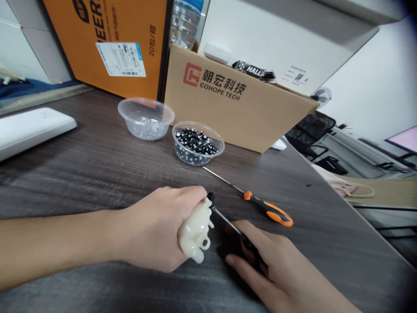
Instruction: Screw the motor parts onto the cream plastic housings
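My left hand (pixel 153 228) is wrapped round a cream plastic part (pixel 193 234) with a small ring and several short stubs. A small black piece (pixel 211 198) sits at the part's upper end, beside my left thumb. Held in my right hand (pixel 276 263) is a screwdriver (pixel 230 222) with a thin metal shaft and a dark handle, mostly hidden by the fingers. Its shaft points up-left, and its tip meets or lies just at the black piece; I cannot tell which. Behind my hands, an orange-and-black screwdriver (pixel 272 211) lies on the dark table (pixel 107 174).
A clear bowl (pixel 198 158) holds many small black pieces. Next to it, another clear bowl (pixel 146 106) contains small transparent or silvery pieces. Cardboard box (pixel 224 113) and orange box (pixel 130 26) stand behind them. A white device (pixel 35 128) lies at left.
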Motion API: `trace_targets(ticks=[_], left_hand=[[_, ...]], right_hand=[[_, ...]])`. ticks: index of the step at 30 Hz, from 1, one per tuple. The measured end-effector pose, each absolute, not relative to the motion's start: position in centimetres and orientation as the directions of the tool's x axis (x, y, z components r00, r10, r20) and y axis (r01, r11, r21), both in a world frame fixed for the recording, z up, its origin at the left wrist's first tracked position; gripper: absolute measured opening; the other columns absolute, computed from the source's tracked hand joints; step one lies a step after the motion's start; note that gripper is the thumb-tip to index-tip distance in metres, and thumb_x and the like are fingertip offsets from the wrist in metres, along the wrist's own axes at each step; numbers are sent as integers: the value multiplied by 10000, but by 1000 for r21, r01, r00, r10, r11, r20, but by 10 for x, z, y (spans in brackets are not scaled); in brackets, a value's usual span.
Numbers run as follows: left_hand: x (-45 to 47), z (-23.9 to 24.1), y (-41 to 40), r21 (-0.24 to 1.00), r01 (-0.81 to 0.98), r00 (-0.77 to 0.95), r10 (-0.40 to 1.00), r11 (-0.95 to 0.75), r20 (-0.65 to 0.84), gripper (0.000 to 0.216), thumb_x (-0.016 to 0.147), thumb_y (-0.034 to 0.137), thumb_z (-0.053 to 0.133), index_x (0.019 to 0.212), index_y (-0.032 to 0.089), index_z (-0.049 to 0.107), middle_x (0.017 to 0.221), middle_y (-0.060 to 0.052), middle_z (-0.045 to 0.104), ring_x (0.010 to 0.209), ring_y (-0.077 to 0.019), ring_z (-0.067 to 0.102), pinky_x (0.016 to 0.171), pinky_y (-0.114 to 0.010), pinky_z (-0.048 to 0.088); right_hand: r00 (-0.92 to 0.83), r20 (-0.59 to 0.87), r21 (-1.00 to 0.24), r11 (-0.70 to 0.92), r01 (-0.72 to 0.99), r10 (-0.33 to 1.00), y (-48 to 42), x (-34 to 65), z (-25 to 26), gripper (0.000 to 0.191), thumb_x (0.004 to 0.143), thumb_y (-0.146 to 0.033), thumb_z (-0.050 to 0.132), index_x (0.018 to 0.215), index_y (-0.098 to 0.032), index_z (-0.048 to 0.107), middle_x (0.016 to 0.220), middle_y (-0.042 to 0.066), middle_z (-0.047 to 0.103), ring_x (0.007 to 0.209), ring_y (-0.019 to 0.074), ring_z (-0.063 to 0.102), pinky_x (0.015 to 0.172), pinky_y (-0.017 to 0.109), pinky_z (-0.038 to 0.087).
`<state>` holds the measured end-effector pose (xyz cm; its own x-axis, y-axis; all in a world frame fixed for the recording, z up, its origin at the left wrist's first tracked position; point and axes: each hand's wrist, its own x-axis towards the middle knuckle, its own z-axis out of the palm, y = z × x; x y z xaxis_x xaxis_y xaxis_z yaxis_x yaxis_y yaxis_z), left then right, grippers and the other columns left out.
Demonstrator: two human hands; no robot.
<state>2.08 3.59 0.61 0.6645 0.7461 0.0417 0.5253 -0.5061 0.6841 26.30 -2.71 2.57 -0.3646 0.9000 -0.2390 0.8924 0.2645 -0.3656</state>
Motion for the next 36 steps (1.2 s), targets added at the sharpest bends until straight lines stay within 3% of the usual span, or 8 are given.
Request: trace_targets(ticks=[3,6,9,12,17,20,29,36], left_hand=[[21,5,37,679,529,665,746,-509,41,341,662,278,723,817,266,419,774,70,589,602,-152,523,531,-298,361],[20,5,37,689,523,660,750,-501,45,335,662,266,717,816,264,419,770,65,591,602,-152,524,533,-297,356],[20,7,37,709,508,651,757,-489,55,324,674,254,707,811,261,413,760,65,587,601,-147,526,528,-292,348],[19,7,36,732,500,646,762,-462,40,342,664,241,714,810,261,405,741,78,579,597,-139,525,514,-283,347],[19,5,36,755,489,625,779,-437,46,367,660,215,727,810,261,395,760,90,596,632,-125,546,517,-257,368],[19,4,35,762,475,624,779,-440,61,360,671,210,726,810,259,397,768,92,598,640,-118,544,519,-250,369],[20,6,36,760,481,618,784,-438,61,346,668,188,706,804,250,394,757,86,576,616,-109,507,514,-249,352],[20,7,35,774,481,605,795,-412,48,365,673,201,718,801,252,380,742,89,559,604,-106,491,504,-241,346]], right_hand=[[-358,-251,-379,249,891,899,-26,264,26,71,997,-258,505,1028,-291,559,904,-11,727,754,210,701,655,332,509],[-305,-219,-384,205,900,927,-26,264,29,127,1004,-286,463,1101,-290,545,810,-16,718,612,199,667,557,317,492],[-264,-160,-360,192,913,951,-27,265,32,138,1010,-288,439,952,-278,564,737,-7,701,567,194,650,459,296,443],[-319,-116,-346,263,901,941,-27,269,32,260,1049,-271,416,849,-265,583,741,-5,706,609,180,676,510,287,489],[-436,186,-120,461,879,880,-19,285,17,271,1059,-317,484,1291,-252,607,1058,60,796,880,289,778,738,426,620],[-456,245,-40,479,877,855,-16,288,12,316,1071,-354,468,1326,-227,603,1156,101,789,960,327,779,793,489,632],[-372,94,-266,383,885,924,-25,273,27,91,1056,-342,504,1079,-290,575,825,-33,708,707,196,716,633,326,524],[-343,-96,-470,261,843,934,-23,271,30,236,1098,-377,423,926,-283,556,811,-51,656,680,157,623,639,318,463]])
